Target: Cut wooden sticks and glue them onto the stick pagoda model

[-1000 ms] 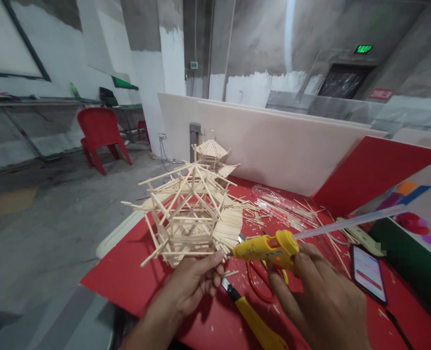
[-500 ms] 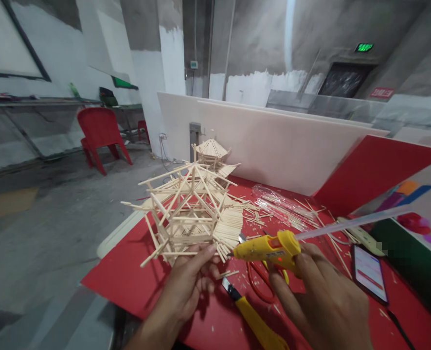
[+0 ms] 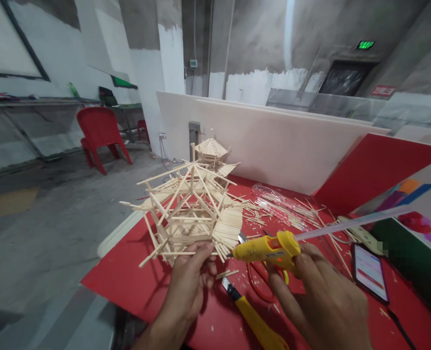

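Observation:
A pagoda-like model of thin wooden sticks (image 3: 191, 218) stands on the red tabletop, its near roof partly covered with sticks laid side by side. My left hand (image 3: 189, 274) is closed on the lower front edge of this model, thumb on top; some of its fingers are hidden beneath. In my right hand (image 3: 321, 291) is a yellow hot glue gun (image 3: 266, 248), gripped by the handle with a long clear glue stick (image 3: 354, 223) poking out the back. The nozzle is at the stick ends of the near right roof corner; whether it touches them I cannot tell.
Scissors with red handles (image 3: 261, 287) and a yellow-handled utility knife (image 3: 255, 318) lie below the glue gun. Loose sticks in plastic wrap (image 3: 284, 206) are farther back. At the right are a phone (image 3: 369, 273) and a power strip (image 3: 363, 236). A second, roofed model (image 3: 211, 148) stands behind.
My left hand and forearm have shifted very slightly, the model with them. The glue gun stays almost in the same place at the roof corner.

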Motion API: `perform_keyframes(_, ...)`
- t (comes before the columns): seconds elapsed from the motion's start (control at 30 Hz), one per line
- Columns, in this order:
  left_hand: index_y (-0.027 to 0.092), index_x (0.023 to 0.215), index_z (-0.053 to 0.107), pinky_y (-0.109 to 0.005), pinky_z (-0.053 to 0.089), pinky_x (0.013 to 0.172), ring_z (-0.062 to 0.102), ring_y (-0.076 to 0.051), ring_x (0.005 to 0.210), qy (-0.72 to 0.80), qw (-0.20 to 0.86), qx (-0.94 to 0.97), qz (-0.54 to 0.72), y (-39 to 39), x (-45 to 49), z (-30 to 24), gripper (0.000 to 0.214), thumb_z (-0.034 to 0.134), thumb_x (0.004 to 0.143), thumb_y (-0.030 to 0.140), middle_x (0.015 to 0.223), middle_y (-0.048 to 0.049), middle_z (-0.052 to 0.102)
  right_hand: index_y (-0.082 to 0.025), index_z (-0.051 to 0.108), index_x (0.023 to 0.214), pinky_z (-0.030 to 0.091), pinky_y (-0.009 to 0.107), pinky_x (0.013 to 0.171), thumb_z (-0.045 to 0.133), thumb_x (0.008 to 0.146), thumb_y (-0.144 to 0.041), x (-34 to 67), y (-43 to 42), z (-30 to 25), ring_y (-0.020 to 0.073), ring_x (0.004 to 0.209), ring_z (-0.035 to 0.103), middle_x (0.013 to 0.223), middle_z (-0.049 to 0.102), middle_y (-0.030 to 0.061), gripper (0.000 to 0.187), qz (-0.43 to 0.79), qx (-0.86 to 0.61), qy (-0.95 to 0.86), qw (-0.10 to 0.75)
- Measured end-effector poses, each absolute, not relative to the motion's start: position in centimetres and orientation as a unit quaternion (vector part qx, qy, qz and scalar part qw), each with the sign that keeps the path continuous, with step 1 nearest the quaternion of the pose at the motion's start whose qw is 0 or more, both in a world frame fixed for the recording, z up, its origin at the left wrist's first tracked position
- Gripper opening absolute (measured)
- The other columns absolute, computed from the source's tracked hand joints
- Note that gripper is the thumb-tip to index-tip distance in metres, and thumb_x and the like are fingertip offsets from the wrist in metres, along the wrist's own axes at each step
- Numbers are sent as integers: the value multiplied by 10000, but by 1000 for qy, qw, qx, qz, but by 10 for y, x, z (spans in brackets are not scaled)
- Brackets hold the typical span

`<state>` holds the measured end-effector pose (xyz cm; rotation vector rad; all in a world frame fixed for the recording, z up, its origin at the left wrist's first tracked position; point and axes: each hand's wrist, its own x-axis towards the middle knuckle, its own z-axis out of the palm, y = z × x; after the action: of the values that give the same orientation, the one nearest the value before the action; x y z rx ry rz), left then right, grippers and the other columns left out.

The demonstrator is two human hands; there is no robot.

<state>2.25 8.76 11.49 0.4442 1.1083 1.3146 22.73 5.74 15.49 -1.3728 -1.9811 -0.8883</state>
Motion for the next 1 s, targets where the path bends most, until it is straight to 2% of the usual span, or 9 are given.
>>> perform_keyframes(0.47, 156, 798, 619, -144, 293, 313, 460, -60, 413, 481, 628, 187, 583, 89, 25, 116, 329, 819, 607, 334, 572, 47, 576, -151, 595, 933, 385, 296, 523, 456, 953, -428, 227, 58, 151, 198, 622, 632, 916, 712, 124, 311, -332, -511, -739, 287)
perform_keyframes(0.77, 155, 770, 620, -134, 274, 327, 462, -52, 410, 482, 627, 186, 583, 88, 25, 116, 320, 831, 597, 323, 555, 45, 578, -144, 611, 960, 403, 294, 541, 500, 934, -427, 230, 59, 151, 203, 692, 648, 971, 711, 127, 305, -341, -500, -746, 278)
perform_keyframes(1.0, 157, 760, 622, -146, 295, 321, 478, -59, 403, 476, 630, 192, 583, 88, 25, 117, 317, 824, 604, 347, 572, 39, 591, -149, 614, 972, 448, 278, 628, 558, 906, -304, 215, 64, 160, 191, 777, 653, 996, 709, 114, 178, -342, -484, -746, 304)
